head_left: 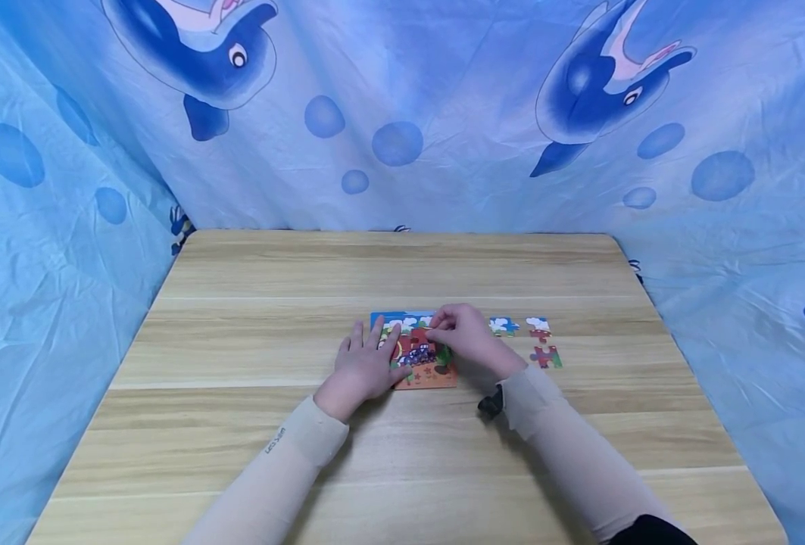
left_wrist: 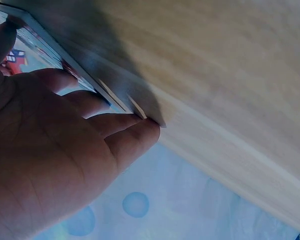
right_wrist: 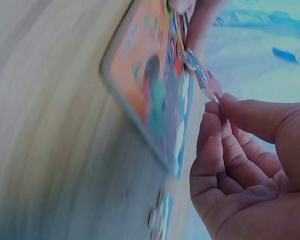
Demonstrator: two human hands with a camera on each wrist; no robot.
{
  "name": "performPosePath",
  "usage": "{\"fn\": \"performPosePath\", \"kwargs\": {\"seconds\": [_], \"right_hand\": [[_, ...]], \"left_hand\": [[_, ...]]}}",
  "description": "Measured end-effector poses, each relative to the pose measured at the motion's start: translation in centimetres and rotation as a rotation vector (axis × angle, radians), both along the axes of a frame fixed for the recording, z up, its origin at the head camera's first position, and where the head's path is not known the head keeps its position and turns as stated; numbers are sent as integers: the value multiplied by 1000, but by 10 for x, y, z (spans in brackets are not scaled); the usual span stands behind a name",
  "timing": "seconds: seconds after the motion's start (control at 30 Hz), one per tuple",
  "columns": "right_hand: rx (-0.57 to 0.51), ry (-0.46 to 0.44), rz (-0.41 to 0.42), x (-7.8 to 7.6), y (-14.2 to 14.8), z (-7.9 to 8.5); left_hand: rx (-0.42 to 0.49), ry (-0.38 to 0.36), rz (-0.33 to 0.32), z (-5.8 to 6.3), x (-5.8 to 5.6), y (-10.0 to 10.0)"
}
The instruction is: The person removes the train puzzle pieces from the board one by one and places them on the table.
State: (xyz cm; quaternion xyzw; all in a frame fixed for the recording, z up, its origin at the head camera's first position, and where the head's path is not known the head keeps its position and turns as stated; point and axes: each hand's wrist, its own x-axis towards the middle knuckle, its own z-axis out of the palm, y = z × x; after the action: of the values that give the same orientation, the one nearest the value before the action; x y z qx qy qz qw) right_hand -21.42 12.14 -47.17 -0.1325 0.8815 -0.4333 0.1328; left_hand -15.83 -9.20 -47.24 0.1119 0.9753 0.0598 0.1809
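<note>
A colourful jigsaw puzzle board [head_left: 436, 378], with an orange lower part and a blue top edge, lies flat on the table. My left hand [head_left: 364, 367] rests on its left side with the fingers spread. In the left wrist view, fingertips [left_wrist: 132, 135] reach the board's edge. Just above the board, my right hand [head_left: 470, 333] pinches a jigsaw piece [right_wrist: 202, 75] between thumb and fingertips. That piece is tilted, close to the board's surface, in the right wrist view. Part of the puzzle picture is hidden under the hands.
To the right of the board lie loose jigsaw pieces: one with blue and white [head_left: 503, 326], a cloud piece [head_left: 538, 324] and a red-green one [head_left: 546, 357]. The wooden table [head_left: 273, 272] ends at a blue dolphin-print curtain [head_left: 457, 174] behind and at both sides.
</note>
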Motion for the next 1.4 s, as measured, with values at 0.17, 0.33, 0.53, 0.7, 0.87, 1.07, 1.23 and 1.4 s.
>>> {"fn": "performPosePath", "kwargs": {"seconds": [0.17,0.33,0.53,0.7,0.87,1.07,1.23,1.4], "right_hand": [[-14,-36,-42,0,23,2],[-2,-48,-63,1,47,2],[55,-66,-64,4,79,6],[91,-112,-73,5,106,9],[124,-171,-55,6,129,10],[172,-144,-38,7,139,11],[221,-109,-35,4,138,4],[278,-76,-52,3,131,3]], "left_hand": [[14,-1,5,1,0,0],[14,-13,9,-2,-2,0],[34,2,8,-14,-6,-2],[17,-10,7,-7,-4,0],[4,-6,3,2,-1,1],[15,-3,6,1,0,1],[10,-8,6,1,0,1],[2,-5,1,2,-1,1]]}}
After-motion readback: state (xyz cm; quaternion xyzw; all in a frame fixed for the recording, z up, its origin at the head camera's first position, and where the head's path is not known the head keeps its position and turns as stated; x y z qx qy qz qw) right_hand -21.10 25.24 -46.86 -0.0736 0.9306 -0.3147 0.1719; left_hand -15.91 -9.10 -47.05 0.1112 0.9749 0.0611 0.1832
